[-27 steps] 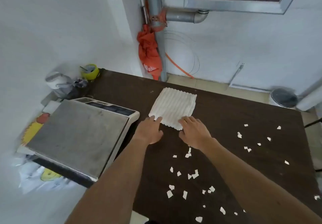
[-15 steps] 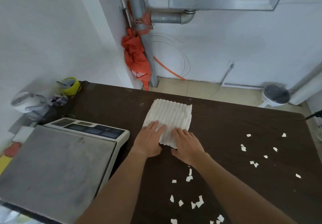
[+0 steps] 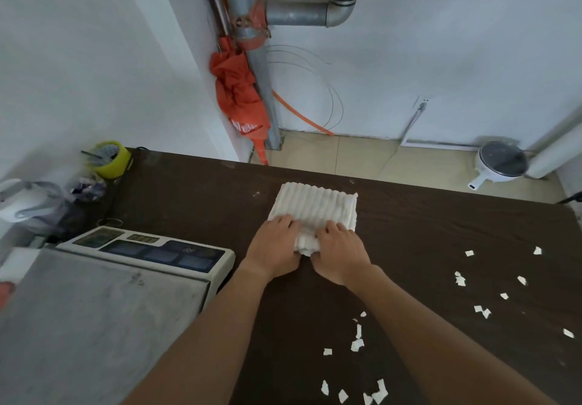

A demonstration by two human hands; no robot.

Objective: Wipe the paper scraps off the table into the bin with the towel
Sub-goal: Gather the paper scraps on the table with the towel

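The left hand and right hand sit side by side, fingers curled and clamped on the bunched near edge of the white ribbed towel, hiding that edge. The towel lies on the dark brown wooden table. Torn white paper scraps scatter near the right forearm. White lettering on the folded orange umbrella is unreadable, as are the panels of the grey weighing scale.

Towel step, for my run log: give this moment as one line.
phase: gathering towel | left hand: on towel | right hand: on towel | scraps: unwiped | bin: unseen
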